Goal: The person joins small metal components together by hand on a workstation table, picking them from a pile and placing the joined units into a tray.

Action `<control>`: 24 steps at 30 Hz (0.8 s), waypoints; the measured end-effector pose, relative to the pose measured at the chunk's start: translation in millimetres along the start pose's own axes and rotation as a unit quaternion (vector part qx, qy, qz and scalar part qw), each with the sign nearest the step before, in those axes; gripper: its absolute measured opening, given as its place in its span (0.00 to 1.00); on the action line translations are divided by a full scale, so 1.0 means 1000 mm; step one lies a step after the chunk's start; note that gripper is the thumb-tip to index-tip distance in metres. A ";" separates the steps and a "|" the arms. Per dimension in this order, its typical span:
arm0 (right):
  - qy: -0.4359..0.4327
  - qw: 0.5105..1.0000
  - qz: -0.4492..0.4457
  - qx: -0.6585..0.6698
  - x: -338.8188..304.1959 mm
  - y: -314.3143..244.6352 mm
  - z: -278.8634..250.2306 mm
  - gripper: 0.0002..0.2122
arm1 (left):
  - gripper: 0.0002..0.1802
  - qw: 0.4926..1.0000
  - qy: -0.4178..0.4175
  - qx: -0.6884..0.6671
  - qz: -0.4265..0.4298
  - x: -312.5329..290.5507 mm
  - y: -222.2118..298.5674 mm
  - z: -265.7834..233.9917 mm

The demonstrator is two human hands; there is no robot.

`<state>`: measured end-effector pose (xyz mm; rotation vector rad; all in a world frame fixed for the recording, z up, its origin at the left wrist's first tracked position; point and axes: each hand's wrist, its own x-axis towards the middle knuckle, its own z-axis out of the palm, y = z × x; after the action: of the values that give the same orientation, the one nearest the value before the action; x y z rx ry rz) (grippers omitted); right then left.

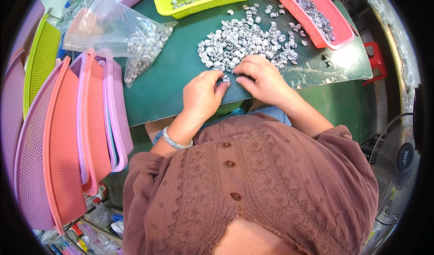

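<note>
A loose heap of small silver-grey ridged pieces [242, 40] lies on the green table [172, 85] in front of me. At its near edge, my left hand [201, 92] pinches one small silver ridged piece [226, 78] between thumb and forefinger. Close beside it on the right is my right hand [262, 78]. Its fingers are bent with the tips at the heap's edge, and a gap shows between thumb and forefinger; I see nothing held there. The exact kind of the pieces is too small to tell.
A yellow-green basket [217, 4] with a few pieces stands at the back. A pink basket [339, 42] holding many pieces is back right. Left are a clear plastic bag of pieces [147, 47] and stacked pink and purple baskets [68, 142]. A fan [398, 160] stands lower right.
</note>
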<state>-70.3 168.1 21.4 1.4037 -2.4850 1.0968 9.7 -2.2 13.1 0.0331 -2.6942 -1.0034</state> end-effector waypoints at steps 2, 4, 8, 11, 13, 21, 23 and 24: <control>-0.009 0.999 -0.012 -0.051 -0.002 -0.009 0.003 0.09 | 0.13 0.998 0.009 -0.063 -0.027 -0.002 -0.001 -0.001; 0.012 0.999 -0.033 -0.037 -0.001 -0.013 0.003 0.09 | 0.13 0.989 0.012 -0.137 -0.049 -0.003 -0.003 0.001; 0.057 0.997 -0.056 -0.013 -0.001 -0.012 0.006 0.10 | 0.12 0.952 -0.016 -0.294 -0.087 -0.002 -0.006 0.004; 0.093 0.994 -0.051 0.017 -0.001 -0.011 0.007 0.09 | 0.09 0.937 -0.020 -0.346 -0.052 -0.001 -0.004 0.003; 0.113 0.992 -0.047 0.040 0.000 -0.011 0.006 0.09 | 0.08 0.914 -0.031 -0.400 -0.067 -0.001 0.000 0.000; 0.129 0.988 -0.052 0.061 0.001 -0.012 0.006 0.10 | 0.06 0.824 -0.081 -0.531 -0.178 0.002 0.004 -0.006; 0.126 0.989 -0.051 0.059 0.000 -0.012 0.005 0.11 | 0.06 0.822 -0.077 -0.532 -0.188 0.002 0.006 -0.006; 0.126 0.989 -0.050 0.059 0.000 -0.011 0.005 0.11 | 0.05 0.822 -0.078 -0.531 -0.192 0.002 0.007 -0.006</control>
<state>-59.8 161.8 23.8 1.3098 -2.1837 1.3264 9.8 -1.1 22.1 0.2888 -1.8743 -2.5635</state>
